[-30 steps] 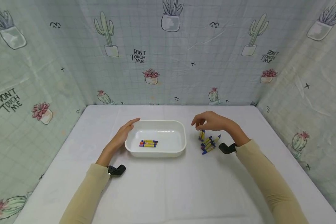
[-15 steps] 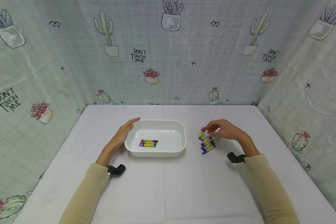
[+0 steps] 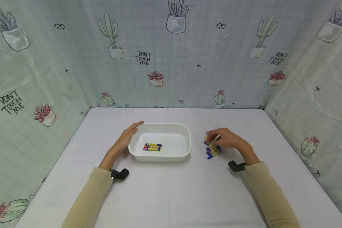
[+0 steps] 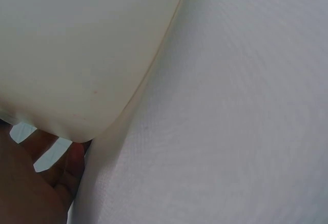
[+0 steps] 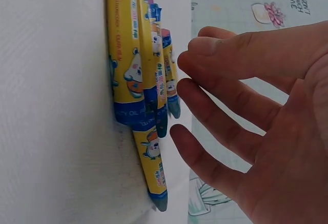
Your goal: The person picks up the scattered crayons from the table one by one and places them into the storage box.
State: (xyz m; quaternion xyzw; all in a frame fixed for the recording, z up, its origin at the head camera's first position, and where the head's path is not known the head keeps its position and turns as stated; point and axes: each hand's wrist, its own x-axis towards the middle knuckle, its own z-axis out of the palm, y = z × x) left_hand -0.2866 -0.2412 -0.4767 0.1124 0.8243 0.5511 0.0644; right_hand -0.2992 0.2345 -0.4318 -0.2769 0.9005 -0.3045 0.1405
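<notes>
A white rectangular tray [image 3: 159, 158] sits on the table with three yellow-wrapped oil pastels [image 3: 151, 148] lying side by side in it. My left hand [image 3: 123, 139] rests against the tray's left end, fingers stretched along its outside and thumb at the rim. In the left wrist view its fingertips touch the tray's wall [image 4: 77, 80]. Over a small pile of oil pastels [image 3: 214, 154] to the right of the tray hovers my right hand [image 3: 227, 138], fingers loosely bent. The right wrist view shows its fingertips beside the pastels [image 5: 125, 44], with none between thumb and fingers.
A white cloth covers the table [image 3: 171, 196]. Cactus-print fabric [image 3: 171, 63] hangs behind it and along both sides. Each wrist carries a black camera mount [image 3: 120, 174] near the tan sleeve.
My right hand first moved right and toward me, from the pile's far end, then slightly left and lower over the pile. The left hand, tray and pastels in it stay put.
</notes>
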